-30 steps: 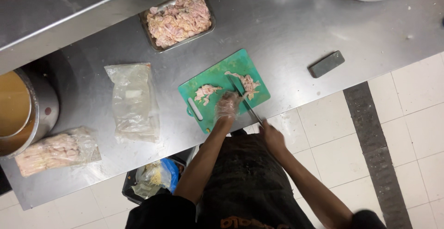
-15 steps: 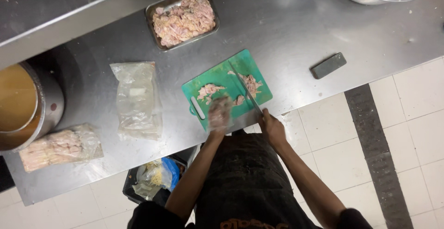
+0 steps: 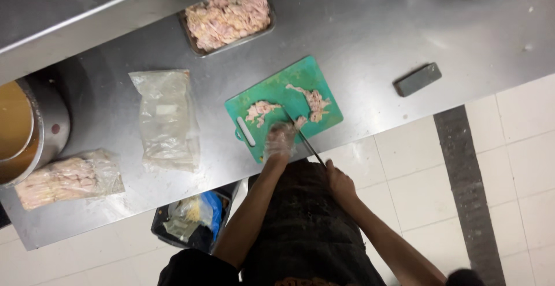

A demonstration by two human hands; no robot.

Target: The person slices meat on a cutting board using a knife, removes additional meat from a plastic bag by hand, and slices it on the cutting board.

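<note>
Steel worktop (image 3: 358, 37) carries a tray of cut meat (image 3: 228, 15) at the far side, within reach. Green cutting board (image 3: 283, 106) sits at the near edge, two meat piles (image 3: 314, 100) on it. Left hand (image 3: 280, 140), gloved, fingers curled pinning a scrap; right hand (image 3: 339, 181) fingers closed round the knife (image 3: 302, 138), blade angled across the board.

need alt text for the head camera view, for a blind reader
Seen from above, a person cuts raw meat on a green cutting board: gloved left hand near the meat, right hand holding a knife. The steel counter also holds a tray of chopped meat and plastic bags.
</note>
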